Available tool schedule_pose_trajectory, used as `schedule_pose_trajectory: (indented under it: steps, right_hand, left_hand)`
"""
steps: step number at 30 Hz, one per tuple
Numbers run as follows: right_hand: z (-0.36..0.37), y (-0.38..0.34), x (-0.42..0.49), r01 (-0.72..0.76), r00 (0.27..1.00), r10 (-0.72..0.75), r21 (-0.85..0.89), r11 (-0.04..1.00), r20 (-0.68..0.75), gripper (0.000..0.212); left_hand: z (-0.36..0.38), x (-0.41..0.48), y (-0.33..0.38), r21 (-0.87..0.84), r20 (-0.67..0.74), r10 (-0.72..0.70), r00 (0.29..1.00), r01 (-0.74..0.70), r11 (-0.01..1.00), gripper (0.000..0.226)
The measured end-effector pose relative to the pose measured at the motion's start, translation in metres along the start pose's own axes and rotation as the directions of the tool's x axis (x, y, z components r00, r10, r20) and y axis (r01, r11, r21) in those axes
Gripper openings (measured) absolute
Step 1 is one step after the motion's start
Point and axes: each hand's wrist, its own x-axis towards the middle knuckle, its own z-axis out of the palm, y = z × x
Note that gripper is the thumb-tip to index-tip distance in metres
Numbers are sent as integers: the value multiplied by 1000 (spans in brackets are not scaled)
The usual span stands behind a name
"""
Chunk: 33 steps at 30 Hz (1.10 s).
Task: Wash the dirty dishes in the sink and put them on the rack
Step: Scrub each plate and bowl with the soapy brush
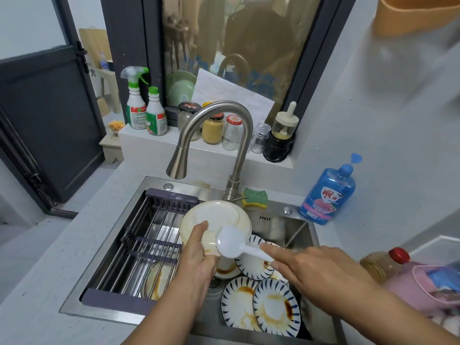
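Left hand (199, 255) grips upturned bowl (216, 215) by rim, frame centre, above sink (293, 227). Right hand (321, 270) pinches spoon (231, 241) handle. Stained plates (276, 307) lie lower centre; rack (149, 220) centre left. Recommend: keep firm rim grip, set spoon down, take sponge (255, 196).

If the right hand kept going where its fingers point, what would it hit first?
Probably the cream bowl in the left hand: the right hand points up-left, and its white spoon overlaps that bowl's rim. Depth is unclear, so they may be touching.
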Motion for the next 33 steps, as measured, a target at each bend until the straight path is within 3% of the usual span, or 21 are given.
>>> schedule_pose_trajectory:
  steps: [4, 9, 12, 16, 21, 25, 29, 30, 33]
  right_hand:
    - [-7, 17, -4, -120, 993, 120, 62, 991, 0, 48]
    - [-3, -12, -5, 21, 1000, -21, -5, 1000, -18, 50]
    - [1, -7, 0, 18, 999, -21, -53, 998, -45, 51]
    - [-4, 24, 1, -71, 996, 73, 32, 997, -42, 48]
    - [-5, 63, 14, -101, 995, 98, 292, 951, 24, 41]
    - [-5, 80, 28, -99, 995, 100, 478, 873, 22, 40]
    - [-14, 84, 40, -101, 994, 102, 496, 863, 26, 39]
    - [-16, 84, 42, -103, 994, 110, 489, 866, 14, 39]
    - [-26, 79, 42, -93, 992, 122, 438, 894, -38, 39]
  left_hand:
    - [-1, 2, 0, -56, 30, -15, 999, 17, 998, 61]
    - [12, -2, -6, -1, -49, -31, 998, 31, 1000, 52]
    - [11, -3, -6, 3, -27, -16, 1000, 16, 1000, 43]
    - [-6, 6, 1, -57, 96, -14, 995, 19, 998, 60]
    - [-14, 2, 10, -89, 260, -14, 965, 38, 995, 56]
    - [-22, -3, 14, -2, 359, -46, 932, 50, 999, 53]
    - [-32, -1, 16, 104, 431, -104, 896, 65, 992, 100]
    - [-33, -1, 17, 140, 443, -125, 888, 69, 988, 103]
    - [-29, -2, 19, 234, 476, -141, 868, 29, 972, 76]
